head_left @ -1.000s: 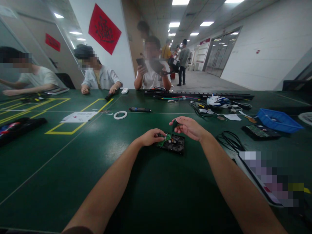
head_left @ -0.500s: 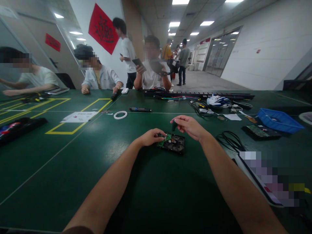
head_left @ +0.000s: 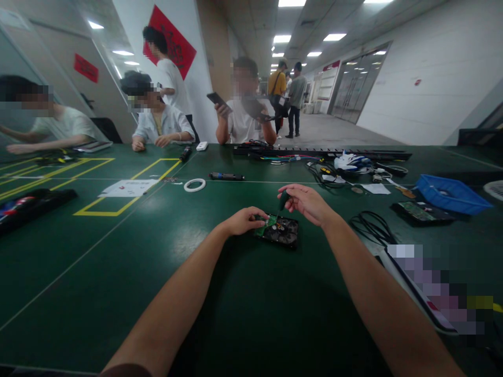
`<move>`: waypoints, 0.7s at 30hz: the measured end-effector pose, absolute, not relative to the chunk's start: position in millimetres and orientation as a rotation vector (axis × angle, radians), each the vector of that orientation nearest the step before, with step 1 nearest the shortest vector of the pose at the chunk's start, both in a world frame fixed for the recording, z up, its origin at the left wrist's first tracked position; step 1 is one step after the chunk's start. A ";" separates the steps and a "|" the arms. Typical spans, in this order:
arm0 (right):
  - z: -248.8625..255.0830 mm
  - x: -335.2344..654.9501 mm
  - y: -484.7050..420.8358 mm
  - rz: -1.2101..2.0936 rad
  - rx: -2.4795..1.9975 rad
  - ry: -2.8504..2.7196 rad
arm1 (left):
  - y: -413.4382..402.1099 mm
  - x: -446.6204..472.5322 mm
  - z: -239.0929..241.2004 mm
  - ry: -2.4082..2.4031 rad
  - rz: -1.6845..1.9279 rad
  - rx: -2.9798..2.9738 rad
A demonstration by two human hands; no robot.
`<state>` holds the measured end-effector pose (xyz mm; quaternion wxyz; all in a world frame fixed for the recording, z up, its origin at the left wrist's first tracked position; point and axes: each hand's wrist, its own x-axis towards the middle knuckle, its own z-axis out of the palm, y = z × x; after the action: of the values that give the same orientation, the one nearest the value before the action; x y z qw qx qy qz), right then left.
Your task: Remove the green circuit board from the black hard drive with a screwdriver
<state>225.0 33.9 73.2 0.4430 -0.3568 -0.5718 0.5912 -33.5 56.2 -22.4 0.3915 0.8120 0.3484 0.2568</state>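
Observation:
A hard drive lies on the green table with its green circuit board facing up. My left hand holds the drive at its left side, fingers resting on the board's edge. My right hand grips the dark handle of a screwdriver above the drive. The thin shaft points down, its tip at or just over the board; whether it touches I cannot tell.
On the right are a blue tray, another hard drive, a black cable and a tablet-like device. Ahead lie a white tape ring and a black pen-shaped tool. Several people are across the table.
The screwdriver has tilted and its shaft now shows, pointing at the board. My right fingers have shifted on the handle. My left hand stays put. A standing person behind has moved left.

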 end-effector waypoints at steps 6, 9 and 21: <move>74.5 225.4 32.1 1.421 -0.920 -1.475 | 54.5 -32.8 -20.7 0.894 0.646 2.062; 73.5 226.8 34.4 1.341 -0.969 -1.531 | 54.2 -32.6 -20.3 0.895 0.651 2.059; 73.0 224.9 33.7 1.314 -0.987 -1.548 | 54.5 -33.7 -20.7 0.889 0.642 2.101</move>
<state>224.9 33.7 73.0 0.4276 -0.3951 -0.6198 0.5262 -33.7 54.5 -20.7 0.3763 0.8213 0.3476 0.2509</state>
